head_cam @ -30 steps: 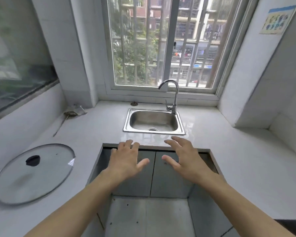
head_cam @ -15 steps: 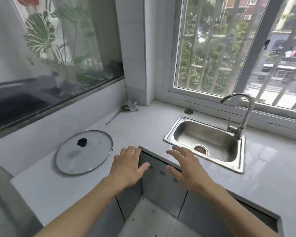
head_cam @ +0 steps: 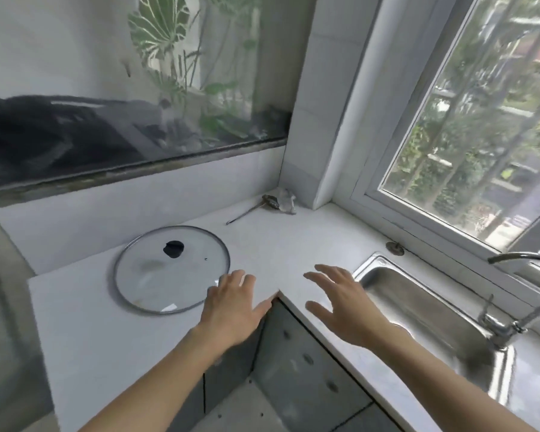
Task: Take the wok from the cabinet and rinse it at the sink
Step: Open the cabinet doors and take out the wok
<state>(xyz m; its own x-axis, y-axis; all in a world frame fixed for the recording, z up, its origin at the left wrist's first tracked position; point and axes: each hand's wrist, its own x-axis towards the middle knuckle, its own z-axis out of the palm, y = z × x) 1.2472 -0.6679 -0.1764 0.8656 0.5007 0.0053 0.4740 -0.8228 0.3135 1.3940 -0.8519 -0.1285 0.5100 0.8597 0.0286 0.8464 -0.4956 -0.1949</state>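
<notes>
Swinging left: against the frames half a second and a second back, the view has turned from square-on to the window toward the counter's left run; the sink has slid from centre to the right edge of the frame, and the lid from lower left to centre-left. Hands keep the same spread pose throughout.

Near, bottom centre: bare left hand (head_cam: 231,310) and bare right hand (head_cam: 343,310), both palm-down, fingers splayed, holding nothing. Left hand hovers over the white counter corner (head_cam: 278,289); contact with it cannot be judged.

Below them: grey recessed cabinet panels (head_cam: 296,363) under the counter notch. No door visibly open.

Wok: not in view anywhere. Judgement: retrieval not begun; the turn reads as searching for the right cabinet.

Mid, centre-left: round glass lid with steel rim and black knob (head_cam: 169,269), flat on the white countertop (head_cam: 85,310), its rim just beside the left fingertips.

Right: stainless steel sink basin (head_cam: 418,304), empty; chrome tap (head_cam: 512,319) at its far-right side.

Far, upper centre: thin metal utensil with crumpled debris (head_cam: 272,202) in the wall corner.

Room: bare counter between lid and sink; its edge runs diagonally under the right forearm.
</notes>
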